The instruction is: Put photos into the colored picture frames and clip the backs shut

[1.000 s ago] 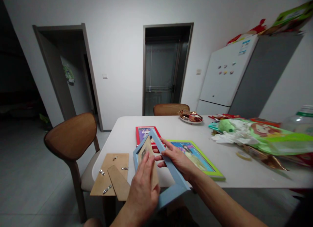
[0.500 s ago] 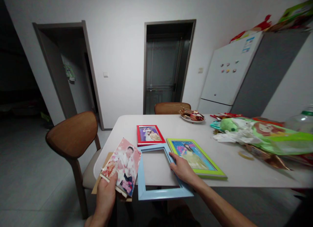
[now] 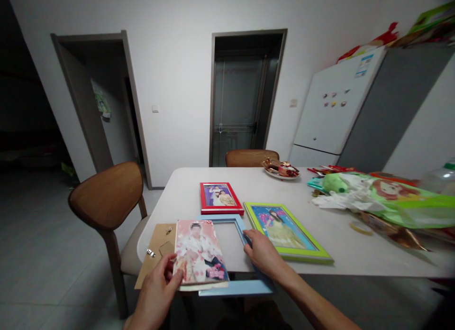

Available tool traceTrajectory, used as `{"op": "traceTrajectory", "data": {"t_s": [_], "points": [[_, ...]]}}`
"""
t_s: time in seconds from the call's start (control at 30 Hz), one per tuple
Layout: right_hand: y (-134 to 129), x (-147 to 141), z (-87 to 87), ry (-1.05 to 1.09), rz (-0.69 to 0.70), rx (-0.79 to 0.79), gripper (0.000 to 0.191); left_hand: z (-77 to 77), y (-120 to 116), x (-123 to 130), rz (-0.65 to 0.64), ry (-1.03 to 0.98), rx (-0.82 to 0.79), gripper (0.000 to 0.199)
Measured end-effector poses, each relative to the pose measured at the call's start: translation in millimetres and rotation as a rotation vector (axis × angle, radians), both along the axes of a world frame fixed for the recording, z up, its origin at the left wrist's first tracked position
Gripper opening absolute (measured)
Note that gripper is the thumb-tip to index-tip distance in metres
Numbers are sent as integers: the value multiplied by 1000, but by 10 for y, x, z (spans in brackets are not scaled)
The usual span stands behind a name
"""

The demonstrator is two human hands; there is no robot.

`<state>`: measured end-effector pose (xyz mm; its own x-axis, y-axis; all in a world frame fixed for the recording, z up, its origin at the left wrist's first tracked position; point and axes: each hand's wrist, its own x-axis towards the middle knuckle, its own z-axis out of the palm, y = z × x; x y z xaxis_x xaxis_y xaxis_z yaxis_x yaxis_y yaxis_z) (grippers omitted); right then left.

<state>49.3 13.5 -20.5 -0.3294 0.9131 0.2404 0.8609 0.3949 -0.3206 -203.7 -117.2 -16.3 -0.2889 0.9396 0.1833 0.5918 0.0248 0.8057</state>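
Observation:
My left hand [image 3: 159, 285] pinches the lower left edge of a pink photo [image 3: 199, 254], with a pale layer showing beneath it. The photo covers the left side of an empty light blue frame [image 3: 236, 287]. My right hand [image 3: 261, 252] grips the right side of that frame at the table's front edge. A brown backing board [image 3: 156, 247] with metal clips lies left of the photo, partly behind my left hand. Beyond the blue frame lies a red frame [image 3: 240, 210] with a picture. To the right is a green frame [image 3: 320, 257] holding a picture.
The white table [image 3: 185, 178] also bears a plate of wrapped items [image 3: 282, 170] at the back and a green bag [image 3: 405, 197] with crumpled tissue at the right. A brown chair [image 3: 106, 195] stands left, another [image 3: 252, 157] behind the table.
The photo in my left hand has turned more upright and moved right over the blue frame. More of the brown board now shows. The blue frame has shifted slightly down.

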Motion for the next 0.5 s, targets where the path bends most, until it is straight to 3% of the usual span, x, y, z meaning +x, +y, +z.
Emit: {"op": "traceTrajectory", "data": {"t_s": [0.17, 0.3, 0.5], "points": [[-50, -10, 37, 28, 11, 4, 38, -28, 26, 43, 44, 142, 80, 37], [-169, -129, 103, 200, 66, 16, 42, -76, 3, 172, -63, 287, 197, 36], [-168, -486, -31, 646, 146, -394, 57, -192, 16, 387, -206, 394, 185, 45]]}}
